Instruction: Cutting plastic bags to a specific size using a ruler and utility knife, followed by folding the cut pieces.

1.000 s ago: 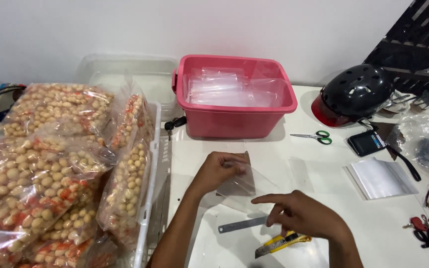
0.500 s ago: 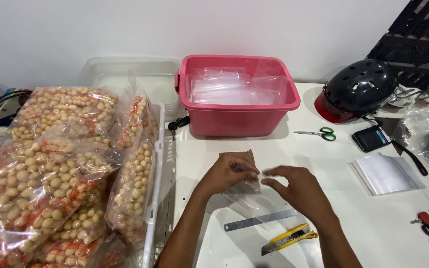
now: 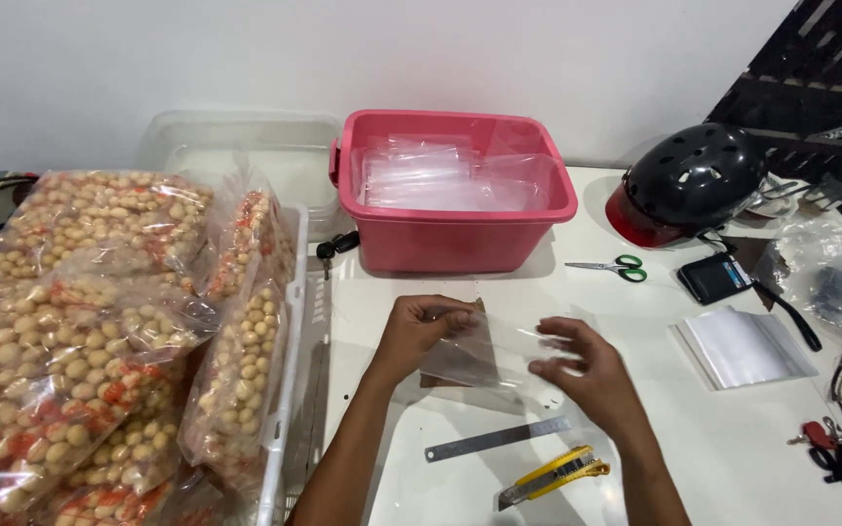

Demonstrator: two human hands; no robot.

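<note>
Clear bag (image 3: 499,353) — between both hands' fingers (image 3: 460,319)

A clear plastic bag (image 3: 494,356) is held just above the white table (image 3: 635,429), directly in front of the pink tub (image 3: 455,234). It is thin, glossy and see-through, stretched roughly flat and slightly tilted. The left hand (image 3: 421,331) pinches its left edge; the right hand (image 3: 582,375) grips its right edge with spread fingers.
</note>
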